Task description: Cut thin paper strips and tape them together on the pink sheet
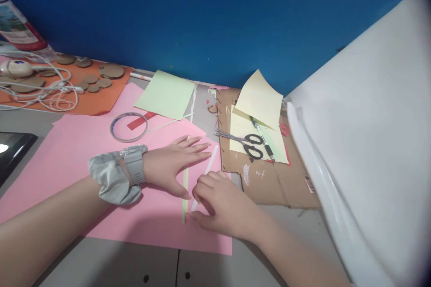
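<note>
The left hand (177,161) is laid, fingers spread, across a pale green strip (184,213) on the pink paper (67,143), which is spread on the grey worktop (296,226). The right hand (224,204) is held half curled over a white strip (212,161); whether this is pinched cannot be told. Scissors (239,138) are laid across yellow paper (276,143).

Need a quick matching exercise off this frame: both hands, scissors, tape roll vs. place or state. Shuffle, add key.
1. left hand
2. right hand
3. scissors
4. tape roll

A. partly on yellow paper
B. curled over the white strip
C. ring lying on pink paper
D. palm down, across a green strip

Pairs: 1-D, 2-B, 3-A, 4-C
</note>
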Demonstrator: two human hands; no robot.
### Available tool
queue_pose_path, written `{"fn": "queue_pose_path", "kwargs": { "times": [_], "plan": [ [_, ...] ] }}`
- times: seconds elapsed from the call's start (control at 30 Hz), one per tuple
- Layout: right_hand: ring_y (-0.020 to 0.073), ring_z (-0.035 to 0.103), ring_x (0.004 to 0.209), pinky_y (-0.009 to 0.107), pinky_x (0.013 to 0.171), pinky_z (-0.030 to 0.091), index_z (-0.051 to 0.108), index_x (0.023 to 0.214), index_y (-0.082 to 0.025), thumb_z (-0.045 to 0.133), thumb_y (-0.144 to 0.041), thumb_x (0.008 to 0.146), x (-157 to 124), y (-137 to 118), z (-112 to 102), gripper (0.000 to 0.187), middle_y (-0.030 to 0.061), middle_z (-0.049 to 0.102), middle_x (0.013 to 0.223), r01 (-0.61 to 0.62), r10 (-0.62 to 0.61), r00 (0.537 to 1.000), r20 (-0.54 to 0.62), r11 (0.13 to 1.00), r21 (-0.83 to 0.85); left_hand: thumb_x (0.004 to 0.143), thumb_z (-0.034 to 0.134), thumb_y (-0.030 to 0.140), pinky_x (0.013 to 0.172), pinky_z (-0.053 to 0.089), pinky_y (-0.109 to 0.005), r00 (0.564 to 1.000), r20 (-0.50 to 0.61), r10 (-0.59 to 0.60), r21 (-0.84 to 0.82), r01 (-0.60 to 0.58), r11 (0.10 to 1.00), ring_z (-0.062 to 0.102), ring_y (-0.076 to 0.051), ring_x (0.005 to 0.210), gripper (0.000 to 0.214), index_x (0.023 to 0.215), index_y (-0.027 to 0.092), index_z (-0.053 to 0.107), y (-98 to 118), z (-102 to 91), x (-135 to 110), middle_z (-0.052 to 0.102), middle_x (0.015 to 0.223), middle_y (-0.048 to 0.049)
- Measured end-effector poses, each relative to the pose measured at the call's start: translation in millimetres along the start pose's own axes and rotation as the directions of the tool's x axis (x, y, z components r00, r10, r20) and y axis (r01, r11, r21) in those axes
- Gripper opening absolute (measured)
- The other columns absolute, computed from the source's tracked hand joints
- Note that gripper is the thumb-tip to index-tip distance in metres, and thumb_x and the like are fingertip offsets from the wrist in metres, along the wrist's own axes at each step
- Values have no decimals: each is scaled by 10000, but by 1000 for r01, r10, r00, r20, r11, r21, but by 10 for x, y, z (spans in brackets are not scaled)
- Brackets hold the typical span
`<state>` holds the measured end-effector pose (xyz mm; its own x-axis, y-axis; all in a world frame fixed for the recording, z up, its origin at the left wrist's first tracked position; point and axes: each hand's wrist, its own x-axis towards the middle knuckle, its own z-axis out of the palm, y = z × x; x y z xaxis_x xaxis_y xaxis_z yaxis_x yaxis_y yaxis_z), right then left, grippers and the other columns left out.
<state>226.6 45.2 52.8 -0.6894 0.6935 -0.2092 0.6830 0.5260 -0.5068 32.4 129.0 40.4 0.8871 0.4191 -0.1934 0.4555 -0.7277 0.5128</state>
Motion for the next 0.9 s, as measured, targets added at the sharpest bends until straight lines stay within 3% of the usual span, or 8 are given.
{"fn": "queue_pose_path", "kwargs": {
  "times": [0.2, 0.47, 0.9],
  "plan": [
    [138, 433, 780, 279, 726, 314, 461, 743, -193, 532, -279, 846, 7, 19, 26, 151, -14, 493, 779, 11, -11, 1000, -9, 1000, -20, 668, 621, 627, 1133, 24, -533, 1000, -5, 3, 14, -3, 1000, -40, -344, 1418, 1006, 1471, 184, 205, 5, 2, 0, 70, 1553, -91],
    [134, 424, 781, 269, 716, 294, 458, 730, -192, 610, -275, 770, 10, 39, 9, 177, -25, 486, 773, 29, -29, 999, 16, 1000, -12, 671, 622, 629, 1132, 24, -538, 1000, 7, -6, 7, 6, 1000, -39, -351, 1416, 996, 1466, 183, 221, 23, -19, 3, 82, 1553, -95],
    [157, 412, 745, 298, 646, 262, 530, 775, -190, 583, -331, 763, 14, 81, 40, 152, 2, 535, 766, 128, -130, 992, 3, 971, -204, 655, 652, 607, 1133, 21, -538, 1000, -12, 4, 21, -4, 1000, -32, -354, 1416, 998, 1463, 194, 236, -5, 9, -4, 72, 1554, -90]
  ]
}}
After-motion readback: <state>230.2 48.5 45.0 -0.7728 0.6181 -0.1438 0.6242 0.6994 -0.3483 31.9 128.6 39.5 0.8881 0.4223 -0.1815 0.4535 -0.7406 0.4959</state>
